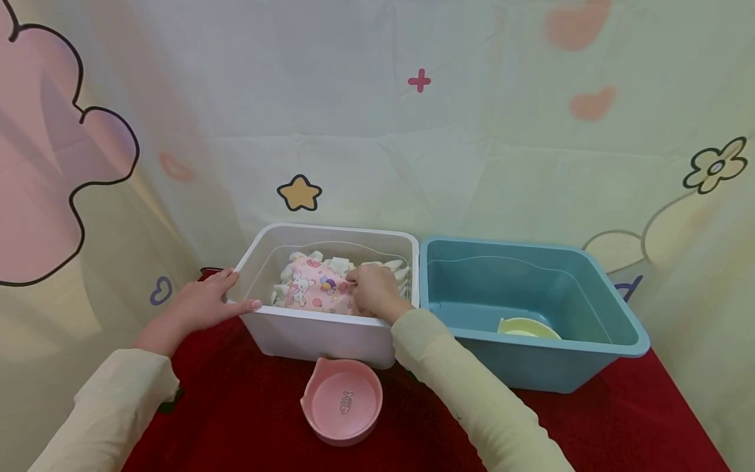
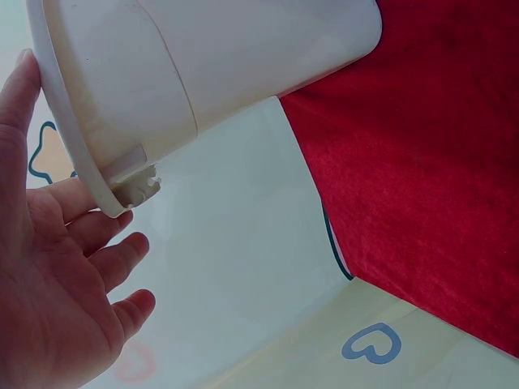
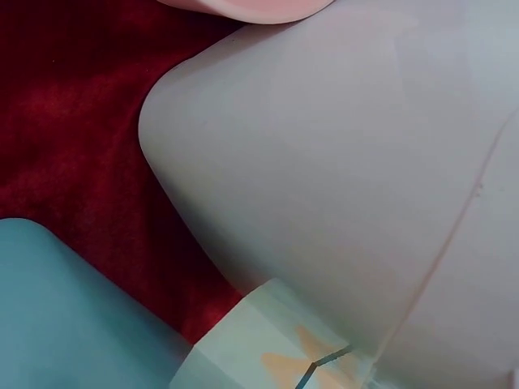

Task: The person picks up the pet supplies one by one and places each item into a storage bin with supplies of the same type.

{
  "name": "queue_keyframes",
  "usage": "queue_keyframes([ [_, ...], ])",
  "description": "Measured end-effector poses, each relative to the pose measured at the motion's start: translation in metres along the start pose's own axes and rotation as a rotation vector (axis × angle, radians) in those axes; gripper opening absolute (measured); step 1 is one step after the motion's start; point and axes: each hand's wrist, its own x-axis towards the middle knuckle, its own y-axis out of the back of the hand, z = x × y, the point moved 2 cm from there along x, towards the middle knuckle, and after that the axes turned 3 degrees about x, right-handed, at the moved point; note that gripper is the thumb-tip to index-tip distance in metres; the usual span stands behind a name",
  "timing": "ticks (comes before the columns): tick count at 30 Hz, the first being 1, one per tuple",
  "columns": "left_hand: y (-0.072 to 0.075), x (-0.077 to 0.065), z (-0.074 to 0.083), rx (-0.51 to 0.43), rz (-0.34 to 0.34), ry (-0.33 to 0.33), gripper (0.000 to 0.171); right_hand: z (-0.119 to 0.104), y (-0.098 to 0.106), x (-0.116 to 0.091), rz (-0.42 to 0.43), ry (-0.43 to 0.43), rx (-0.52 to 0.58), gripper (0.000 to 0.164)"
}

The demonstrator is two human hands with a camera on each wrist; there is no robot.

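At its left corner, my left hand (image 1: 197, 303) holds the rim of a white plastic bin (image 1: 318, 334). The thumb lies along the front edge and the fingers bend over the side; the left wrist view shows the fingers (image 2: 97, 235) at the rim's lip. My right hand (image 1: 374, 288) reaches into the bin and pinches the right side of a pink cloth item (image 1: 315, 288) printed with a rabbit and balloons. White cloth (image 1: 339, 264) bunches around and behind it. The right hand's fingertips are partly hidden, and the right wrist view shows only the bin's outside.
A blue bin (image 1: 489, 275) stands close on the right, with a pale green dish (image 1: 527, 326) inside. In front of the white bin, a pink cat-eared bowl (image 1: 342, 403) with a fishbone print sits on the red cloth (image 1: 248, 406). A printed curtain (image 1: 354, 164) hangs behind.
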Motion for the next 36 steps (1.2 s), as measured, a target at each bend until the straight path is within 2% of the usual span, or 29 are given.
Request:
queue_keyframes([
  [6,0.0004,-0.0007,0.0003,0.004,-0.003,0.003,0.093,0.0006,-0.0015,-0.0002,-0.028,-0.024,0.031,0.032],
  [16,0.0005,-0.0013,0.0013,-0.007,-0.015,0.016,0.096,0.0012,-0.0021,-0.0004,-0.044,-0.022,0.013,0.03],
  [23,0.0008,-0.0016,0.0016,-0.008,-0.021,0.021,0.096,0.0027,-0.0044,0.0019,-0.059,-0.021,-0.011,0.02],
  [36,0.0012,-0.0023,0.0023,-0.014,-0.015,0.016,0.095,0.003,-0.0065,0.0015,-0.089,-0.034,0.032,0.017],
])
